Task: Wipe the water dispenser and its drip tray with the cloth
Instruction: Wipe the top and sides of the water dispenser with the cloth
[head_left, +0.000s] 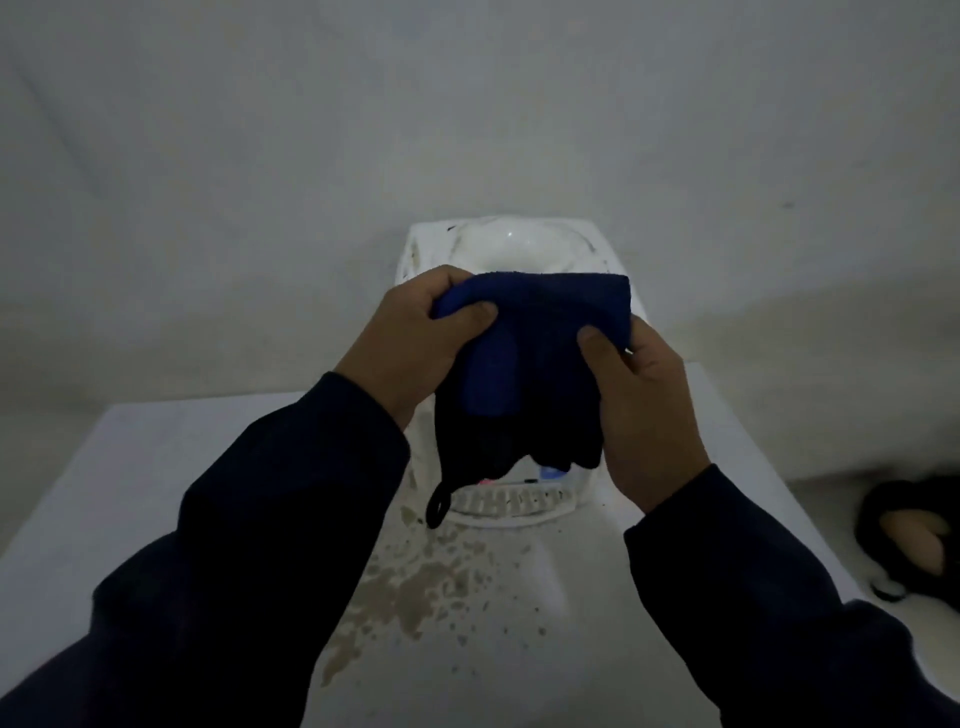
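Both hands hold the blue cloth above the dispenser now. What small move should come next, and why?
Probably lower the cloth onto the top of the water dispenser and begin wiping there. The left hand and right hand hold it spread in the air, directly over the white body, touching nothing yet. The drip tray lies lower and suits a later pass.

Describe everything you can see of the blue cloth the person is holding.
The dark blue terry-looking cloth is soft, thick and rumpled. It is held in the air in front of the white plastic water dispenser. The left hand pinches its upper left corner and the right hand grips its right edge. A brighter blue fold runs down the middle. The lower part hangs loose in shadow, and a small black hanging loop dangles at the bottom left, above the slatted drip tray.
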